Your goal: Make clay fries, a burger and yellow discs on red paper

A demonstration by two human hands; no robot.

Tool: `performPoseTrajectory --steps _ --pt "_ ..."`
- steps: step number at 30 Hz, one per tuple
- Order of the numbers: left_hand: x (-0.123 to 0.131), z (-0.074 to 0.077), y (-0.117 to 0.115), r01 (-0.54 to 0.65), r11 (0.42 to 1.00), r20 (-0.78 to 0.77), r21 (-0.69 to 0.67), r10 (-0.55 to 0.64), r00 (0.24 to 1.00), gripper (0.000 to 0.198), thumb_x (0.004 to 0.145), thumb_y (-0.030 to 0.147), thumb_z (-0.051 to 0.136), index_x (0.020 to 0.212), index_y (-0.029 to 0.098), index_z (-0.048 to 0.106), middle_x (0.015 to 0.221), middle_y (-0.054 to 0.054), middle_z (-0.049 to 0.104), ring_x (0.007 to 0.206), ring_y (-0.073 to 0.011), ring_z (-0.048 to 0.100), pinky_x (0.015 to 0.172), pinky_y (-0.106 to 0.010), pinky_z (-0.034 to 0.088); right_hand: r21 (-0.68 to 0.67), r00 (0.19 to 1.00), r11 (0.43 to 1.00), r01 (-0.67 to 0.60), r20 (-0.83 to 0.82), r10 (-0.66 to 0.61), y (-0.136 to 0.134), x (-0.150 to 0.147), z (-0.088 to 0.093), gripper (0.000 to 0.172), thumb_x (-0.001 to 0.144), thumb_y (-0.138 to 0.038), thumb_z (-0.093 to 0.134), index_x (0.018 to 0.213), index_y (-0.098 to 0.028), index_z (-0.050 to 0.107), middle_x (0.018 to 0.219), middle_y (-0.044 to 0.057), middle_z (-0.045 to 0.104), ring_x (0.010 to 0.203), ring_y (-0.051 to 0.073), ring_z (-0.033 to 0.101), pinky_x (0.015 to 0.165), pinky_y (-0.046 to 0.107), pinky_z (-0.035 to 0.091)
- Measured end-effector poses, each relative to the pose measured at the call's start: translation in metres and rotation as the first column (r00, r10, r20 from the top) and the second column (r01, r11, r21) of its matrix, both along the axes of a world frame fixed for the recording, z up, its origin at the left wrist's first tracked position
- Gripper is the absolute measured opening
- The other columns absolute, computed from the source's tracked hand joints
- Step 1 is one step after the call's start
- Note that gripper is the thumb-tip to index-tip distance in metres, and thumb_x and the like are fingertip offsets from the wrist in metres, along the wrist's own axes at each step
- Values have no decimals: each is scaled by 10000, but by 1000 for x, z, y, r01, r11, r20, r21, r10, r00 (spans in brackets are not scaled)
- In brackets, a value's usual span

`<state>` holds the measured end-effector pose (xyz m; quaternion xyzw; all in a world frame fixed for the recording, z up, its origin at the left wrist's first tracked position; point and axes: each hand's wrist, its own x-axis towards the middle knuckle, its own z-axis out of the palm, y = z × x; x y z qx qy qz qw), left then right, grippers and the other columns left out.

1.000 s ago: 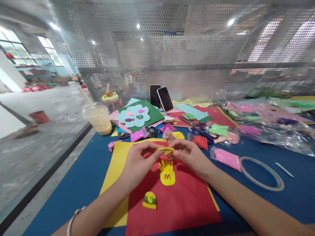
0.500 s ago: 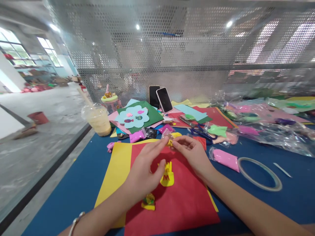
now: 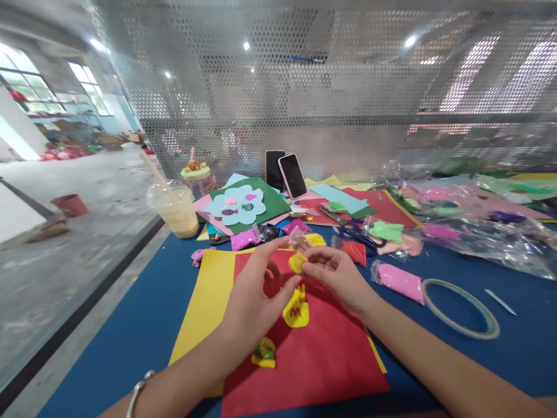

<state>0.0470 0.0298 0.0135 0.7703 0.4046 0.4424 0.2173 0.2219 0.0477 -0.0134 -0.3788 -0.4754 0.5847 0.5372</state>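
Between thumb and fingers of my right hand [image 3: 337,278] is a small flattened piece of yellow clay [image 3: 297,263]. My left hand [image 3: 256,293] is just left of it, thumb and fingers apart, holding nothing. Beneath both hands lies a red sheet of paper [image 3: 313,368], overlapping a yellow sheet [image 3: 202,305]. On the red sheet, a yellow clay french-fries shape [image 3: 296,313] bears a red M. Nearer me and to its left is a small clay burger [image 3: 264,353] with yellow, green and dark layers.
A drink cup [image 3: 174,212] with a straw stands at the left table edge. Behind the sheets are clay packets [image 3: 243,239], scissors [image 3: 359,237], a cloud-shaped blue cutout [image 3: 237,204] and two phones [image 3: 293,176]. A tape roll [image 3: 461,307] and pink clay packet [image 3: 399,282] lie right.
The left fingers have come off the yellow clay and spread apart. The clay now shows as a flatter, smoother piece in my right hand.
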Motion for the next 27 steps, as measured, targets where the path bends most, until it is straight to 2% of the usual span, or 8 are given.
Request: performPoseTrajectory --steps 3,5,9,14,19,23,27 --pt "-2 1 5 14 1000 -16 -19 -14 1000 232 825 264 650 1055 229 642 957 -29 703 685 -129 607 581 -222 521 12 995 995 -96 8 96 -2 0 2 218 653 -330 819 794 -195 721 804 19 711 743 148 675 743 285 563" --pt "-3 1 8 14 1000 -16 22 -13 1000 142 817 278 664 941 212 687 873 -37 707 724 -153 624 609 -237 527 18 992 992 -127 -12 127 -3 0 3 216 677 -354 803 792 -191 720 787 16 700 732 139 669 736 272 558" --pt "-3 1 8 -10 994 -12 108 12 1000 106 813 271 664 882 196 692 840 -48 691 734 -159 630 624 -242 530 18 990 991 -134 -40 134 -5 -2 5 266 681 -397 794 797 -186 683 812 10 665 738 137 662 730 269 555" --pt "-4 1 8 -31 992 -16 120 34 999 42 808 222 653 809 183 669 797 -37 682 724 -152 626 638 -237 528 129 993 985 -113 39 109 -8 -4 3 315 771 -364 729 1055 -280 624 1000 4 609 868 141 656 753 264 558" --pt "-4 -2 10 -37 992 -59 118 44 997 40 813 208 639 811 189 675 835 -41 683 782 -169 634 693 -261 538 209 967 962 -176 222 129 -9 -3 3 293 882 -391 587 1154 -283 613 1025 31 656 829 148 661 767 292 555" --pt "-2 -3 12 -59 992 -97 110 70 993 59 817 232 633 821 190 673 898 -58 675 834 -189 636 730 -299 548 246 940 962 -119 341 29 -8 -2 4 270 879 -411 582 1083 -267 683 1104 54 682 830 181 676 765 319 557" --pt "-1 0 11 -46 998 -95 38 49 994 157 778 279 692 910 193 683 948 -68 674 866 -202 638 763 -322 556 253 945 966 -61 325 -25 -7 -2 4 260 856 -425 609 1032 -261 708 1011 63 722 836 210 690 763 346 569"
